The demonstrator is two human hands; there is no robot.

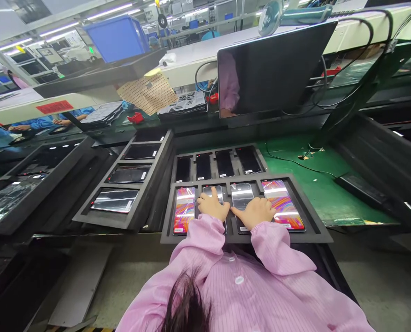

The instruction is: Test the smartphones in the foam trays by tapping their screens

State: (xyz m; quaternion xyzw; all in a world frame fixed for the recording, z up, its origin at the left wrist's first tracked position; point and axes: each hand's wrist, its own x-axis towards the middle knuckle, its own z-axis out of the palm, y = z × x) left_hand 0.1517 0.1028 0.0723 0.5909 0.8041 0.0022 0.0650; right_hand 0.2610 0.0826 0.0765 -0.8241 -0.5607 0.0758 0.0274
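Observation:
A dark foam tray [316, 233] in front of me holds a row of smartphones. The leftmost phone [184, 210] and the rightmost phone [284, 205] show bright pink and orange patterned screens. Between them, a second phone [208, 189] and a third phone [242, 193] have dark, shiny screens. My left hand [213, 205] rests over the second phone, its index finger and thumb stretched out. My right hand [255, 212] lies over the lower part of the third phone, thumb pointing left, its other fingers by the rightmost phone's left edge. Neither hand grips anything visible.
Behind stands another foam tray [262, 163] of dark phones. A stack of trays [150, 184] with phones is to the left, more trays [5, 226] beyond it. A dark monitor [274, 69] stands ahead. A black cable [302, 163] crosses the green mat [312, 193]. Co-workers' hands [62, 121] show far left.

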